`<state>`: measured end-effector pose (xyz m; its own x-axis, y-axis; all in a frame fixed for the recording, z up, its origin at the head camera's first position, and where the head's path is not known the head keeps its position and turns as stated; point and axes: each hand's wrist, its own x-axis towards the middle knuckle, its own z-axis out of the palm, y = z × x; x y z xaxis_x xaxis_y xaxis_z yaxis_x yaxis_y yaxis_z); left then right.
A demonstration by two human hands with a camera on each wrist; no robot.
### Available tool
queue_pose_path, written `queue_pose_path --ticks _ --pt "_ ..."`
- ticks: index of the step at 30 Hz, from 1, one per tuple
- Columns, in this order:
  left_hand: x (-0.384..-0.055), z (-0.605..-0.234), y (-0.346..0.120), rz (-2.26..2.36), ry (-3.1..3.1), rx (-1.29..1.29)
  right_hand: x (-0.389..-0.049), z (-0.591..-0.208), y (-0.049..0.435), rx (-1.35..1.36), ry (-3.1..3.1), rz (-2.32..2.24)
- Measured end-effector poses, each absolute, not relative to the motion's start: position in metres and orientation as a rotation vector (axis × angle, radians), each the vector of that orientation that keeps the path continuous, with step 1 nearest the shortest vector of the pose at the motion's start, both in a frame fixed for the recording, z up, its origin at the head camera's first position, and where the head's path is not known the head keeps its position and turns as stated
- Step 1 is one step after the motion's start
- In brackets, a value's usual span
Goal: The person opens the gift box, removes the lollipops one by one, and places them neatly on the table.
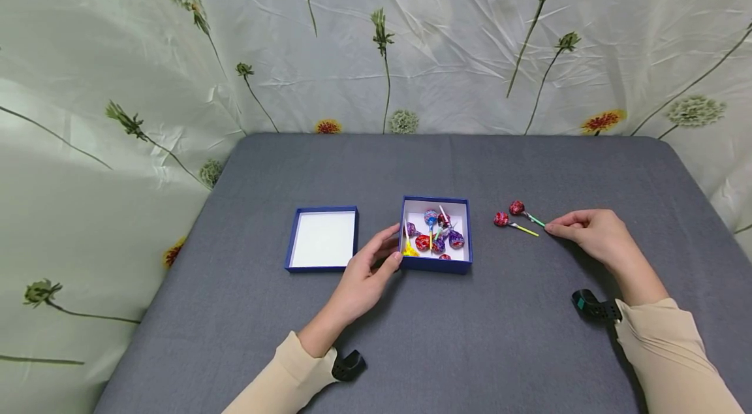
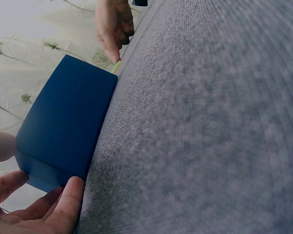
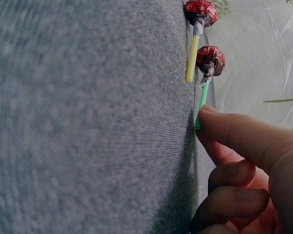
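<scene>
My right hand (image 1: 590, 234) pinches the green stick of a red-wrapped lollipop (image 3: 211, 61) between thumb and forefinger, low over the table. Beside it lies a second red lollipop (image 3: 201, 12) with a yellow stick, its head pointing away from the hand. My left hand (image 1: 369, 273) rests against the left wall of a blue box (image 1: 437, 264), thumb at the front corner and fingers farther back. Inside the box's white interior lie several lollipops (image 1: 455, 239) in purple, red, blue and yellow wrappers. From the left wrist, only the box's outer walls show, with the fingertips touching them.
Left of the box lies a blue-edged lid (image 1: 322, 239), white inside facing up. A grey cloth covers the table (image 1: 458, 335). Behind its far edge hangs a pale floral curtain (image 1: 329, 74). Each wrist carries a black band (image 1: 596, 307).
</scene>
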<state>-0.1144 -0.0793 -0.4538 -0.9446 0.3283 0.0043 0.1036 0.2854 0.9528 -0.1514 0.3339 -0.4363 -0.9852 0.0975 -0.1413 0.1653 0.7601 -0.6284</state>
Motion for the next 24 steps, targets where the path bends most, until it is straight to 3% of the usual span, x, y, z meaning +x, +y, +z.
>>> queue_pose_path --ticks 24 --pt "-0.113 -0.453 -0.079 1.710 2.366 0.399 -0.148 -0.415 0.321 0.157 2.911 -1.075"
